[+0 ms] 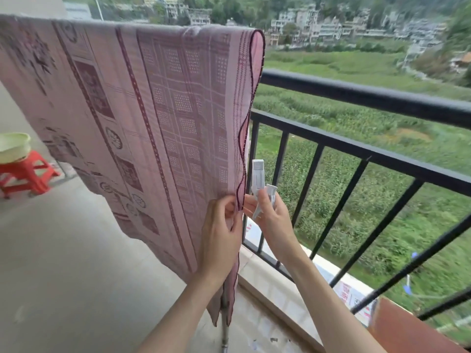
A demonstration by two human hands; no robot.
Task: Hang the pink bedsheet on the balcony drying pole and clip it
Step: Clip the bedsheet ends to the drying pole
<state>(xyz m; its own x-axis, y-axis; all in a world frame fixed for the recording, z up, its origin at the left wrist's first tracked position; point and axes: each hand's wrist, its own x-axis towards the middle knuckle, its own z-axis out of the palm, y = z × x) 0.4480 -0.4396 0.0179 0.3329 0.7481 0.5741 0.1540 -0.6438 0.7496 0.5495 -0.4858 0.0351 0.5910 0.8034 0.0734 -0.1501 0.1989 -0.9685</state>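
Observation:
The pink patterned bedsheet [142, 118] hangs draped over a high pole hidden under its top fold, and spreads from the left edge to the middle of the view. My left hand [220, 235] pinches the sheet's dark-trimmed right edge low down. My right hand [267, 215] is just to the right of that edge and holds white plastic clips [260, 184], one pointing upward. A metal stand leg [224, 327] shows below the sheet's bottom corner.
The black balcony railing [356, 98] runs diagonally on the right, above a tiled ledge [275, 284]. A red stool [28, 174] carrying a pale green basin [14, 146] stands at far left. The grey concrete floor [63, 263] lies under the sheet.

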